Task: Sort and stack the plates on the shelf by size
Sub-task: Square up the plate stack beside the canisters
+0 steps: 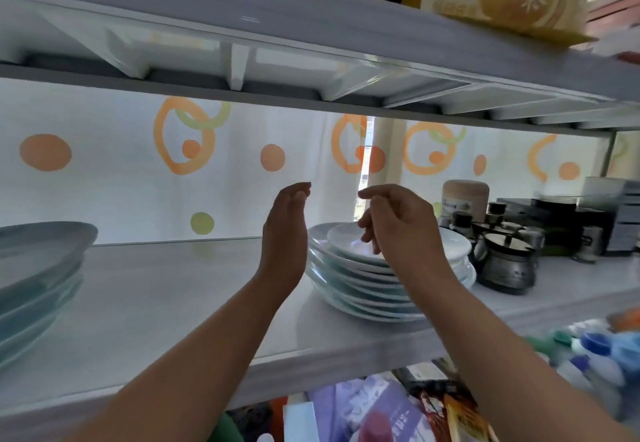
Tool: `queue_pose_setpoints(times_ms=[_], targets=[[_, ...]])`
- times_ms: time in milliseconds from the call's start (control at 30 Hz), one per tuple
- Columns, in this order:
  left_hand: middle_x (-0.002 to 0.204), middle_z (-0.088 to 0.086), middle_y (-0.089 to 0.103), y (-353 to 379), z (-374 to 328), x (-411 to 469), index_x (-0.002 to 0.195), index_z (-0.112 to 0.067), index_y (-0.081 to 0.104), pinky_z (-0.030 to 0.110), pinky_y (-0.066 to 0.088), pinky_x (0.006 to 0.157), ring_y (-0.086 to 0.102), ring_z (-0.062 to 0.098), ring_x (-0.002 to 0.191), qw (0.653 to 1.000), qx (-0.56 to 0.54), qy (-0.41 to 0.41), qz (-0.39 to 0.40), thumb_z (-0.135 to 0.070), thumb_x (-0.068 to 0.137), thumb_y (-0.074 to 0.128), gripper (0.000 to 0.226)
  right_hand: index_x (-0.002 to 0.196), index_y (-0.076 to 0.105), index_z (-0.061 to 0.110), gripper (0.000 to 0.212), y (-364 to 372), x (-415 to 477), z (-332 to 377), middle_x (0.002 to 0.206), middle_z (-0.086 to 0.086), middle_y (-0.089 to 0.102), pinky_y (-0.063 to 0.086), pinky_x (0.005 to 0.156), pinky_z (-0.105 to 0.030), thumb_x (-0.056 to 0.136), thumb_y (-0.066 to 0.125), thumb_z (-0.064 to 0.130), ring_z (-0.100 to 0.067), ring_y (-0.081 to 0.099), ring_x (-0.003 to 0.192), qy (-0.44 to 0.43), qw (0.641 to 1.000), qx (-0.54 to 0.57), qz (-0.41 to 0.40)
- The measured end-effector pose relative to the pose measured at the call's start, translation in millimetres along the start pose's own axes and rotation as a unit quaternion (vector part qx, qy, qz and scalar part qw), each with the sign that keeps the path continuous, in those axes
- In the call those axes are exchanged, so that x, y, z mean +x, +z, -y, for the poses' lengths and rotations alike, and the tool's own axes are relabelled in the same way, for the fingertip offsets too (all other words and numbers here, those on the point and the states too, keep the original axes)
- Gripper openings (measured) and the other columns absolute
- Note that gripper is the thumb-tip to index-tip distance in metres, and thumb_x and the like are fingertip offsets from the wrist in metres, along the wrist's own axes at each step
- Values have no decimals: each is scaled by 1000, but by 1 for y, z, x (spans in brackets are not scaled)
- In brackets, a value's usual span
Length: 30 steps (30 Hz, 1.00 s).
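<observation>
A stack of several white and pale blue plates (349, 278) stands on the white shelf (173, 303), right of centre, with a smaller white plate (346, 239) on top. A second stack of larger pale blue plates (38, 268) sits at the far left edge. My left hand (285, 233) hovers just left of the middle stack, fingers loosely bent, holding nothing. My right hand (398, 226) hangs over the top plate with relaxed, curled fingers and holds nothing; whether it touches the plate is unclear.
Dark metal condiment pots (505, 261) and jars (465, 199) crowd the shelf right of the plates. The upper shelf (311, 70) hangs low overhead. A dotted curtain (138, 164) backs the shelf. Bottles (595, 348) and packets lie below.
</observation>
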State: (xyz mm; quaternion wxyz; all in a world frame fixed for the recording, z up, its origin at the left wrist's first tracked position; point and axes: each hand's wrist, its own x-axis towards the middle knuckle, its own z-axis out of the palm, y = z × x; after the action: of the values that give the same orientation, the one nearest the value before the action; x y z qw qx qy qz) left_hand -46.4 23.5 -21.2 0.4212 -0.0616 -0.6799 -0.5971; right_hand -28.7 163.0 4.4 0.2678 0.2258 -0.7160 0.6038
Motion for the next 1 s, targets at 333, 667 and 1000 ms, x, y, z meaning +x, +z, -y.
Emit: queue_pose_setpoints(times_ms=[333,667,1000], targets=[[120,-9,58,8,44,-2,111,-35,56,5,33,90,51,0,111,998,12,33,49,-35,89,32,32,110,62,16,28,-48,23,-54,122,-11,56,41,91,-32,86,50,26,-27,50,114,22,956,-272,-110],[132,5,57,6,47,-6,125,-16,55,30,34,99,49,23,122,990,103,-91,18,-24,100,28,37,116,56,17,33,-62,25,-64,127,-12,50,43,90,-37,88,45,32,-26,51,110,104,964,-210,-125],[123,9,60,2,46,-10,125,-16,51,33,37,84,54,35,110,984,166,-60,8,-24,100,28,35,114,54,16,36,-57,19,-63,96,-1,56,34,76,-32,93,36,38,-22,53,96,94,975,-196,-50]])
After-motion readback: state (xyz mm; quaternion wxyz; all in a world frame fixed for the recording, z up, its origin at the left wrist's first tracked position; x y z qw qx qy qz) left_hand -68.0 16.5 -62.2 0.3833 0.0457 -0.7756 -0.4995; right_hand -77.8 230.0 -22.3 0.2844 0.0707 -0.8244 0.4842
